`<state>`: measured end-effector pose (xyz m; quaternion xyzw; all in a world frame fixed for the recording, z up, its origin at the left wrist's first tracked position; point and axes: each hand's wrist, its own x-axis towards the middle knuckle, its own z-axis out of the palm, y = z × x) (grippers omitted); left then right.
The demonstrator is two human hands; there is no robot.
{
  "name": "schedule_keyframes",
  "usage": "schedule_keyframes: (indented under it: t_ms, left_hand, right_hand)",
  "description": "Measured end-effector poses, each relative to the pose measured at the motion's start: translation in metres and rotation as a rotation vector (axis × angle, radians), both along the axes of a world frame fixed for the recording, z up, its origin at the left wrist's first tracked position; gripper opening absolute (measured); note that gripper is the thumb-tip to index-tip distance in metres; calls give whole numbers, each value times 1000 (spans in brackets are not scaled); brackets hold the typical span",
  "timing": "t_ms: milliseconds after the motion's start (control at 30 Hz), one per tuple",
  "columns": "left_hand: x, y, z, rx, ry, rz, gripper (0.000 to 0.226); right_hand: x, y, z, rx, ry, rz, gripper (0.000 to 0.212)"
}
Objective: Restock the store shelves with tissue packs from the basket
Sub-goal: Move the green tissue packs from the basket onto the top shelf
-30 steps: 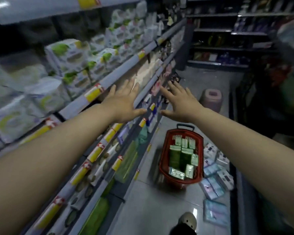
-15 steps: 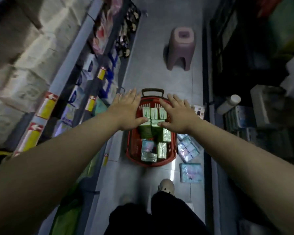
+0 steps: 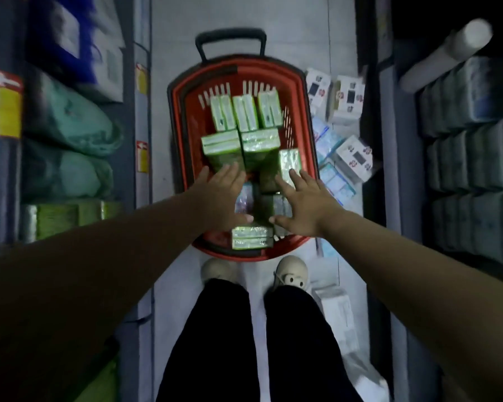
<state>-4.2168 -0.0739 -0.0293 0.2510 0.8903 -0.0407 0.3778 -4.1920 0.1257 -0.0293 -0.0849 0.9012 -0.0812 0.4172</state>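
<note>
Several green tissue packs point(image 3: 246, 113) are stacked in the red basket point(image 3: 305, 117), which is set on the aisle floor point(image 3: 302, 39) just ahead of the feet point(image 3: 291, 271), probably so that stock can be lifted straight to the shelf point(image 3: 142, 117) alongside. The left hand point(image 3: 224, 195) and right hand point(image 3: 302, 204) are held spread over its near half, fingers straight, with nothing gripped; contact with the packs beneath cannot be told.
</note>
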Motion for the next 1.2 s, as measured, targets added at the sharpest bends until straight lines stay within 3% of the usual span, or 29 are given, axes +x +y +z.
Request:
schedule_keyframes:
  t_ms: [233, 400, 633, 733, 800, 833, 900, 967, 1033, 1133, 1200]
  left_hand:
    - [43, 18, -123, 54, -238, 65, 91]
    - [57, 27, -152, 140, -382, 185, 85]
    - [58, 27, -113, 465, -379, 645, 113]
    - [51, 35, -88, 613, -417, 904, 101]
    - [47, 35, -74, 598, -357, 866, 97]
    - [45, 34, -68, 581, -302, 827, 99]
    - [41, 33, -60, 499, -212, 788, 103]
    - [37, 35, -51, 431, -163, 849, 100]
    - [29, 36, -39, 484, -158, 1094, 89]
    - [19, 29, -21, 767, -244, 1636, 33]
    - [15, 19, -11, 915, -319, 1864, 22]
  right_hand:
    - [30, -32, -117, -56, -68, -595, 89]
    - [24, -47, -139, -3, 123, -707, 70]
    - [21, -36, -73, -250, 348, -1073, 88]
    - [11, -25, -39, -371, 378, -1266, 86]
    - [4, -12, -20, -441, 354, -1396, 86]
    - [1, -4, -13, -499, 338, -1461, 79]
    - [-5, 12, 1, -644, 316, -1514, 43]
    - [-10, 27, 15, -743, 276, -1529, 31]
    - [-13, 42, 22, -821, 218, -1561, 33]
    - [-15, 61, 31, -976, -11, -1617, 14]
    - [-16, 70, 37, -1067, -152, -1601, 15]
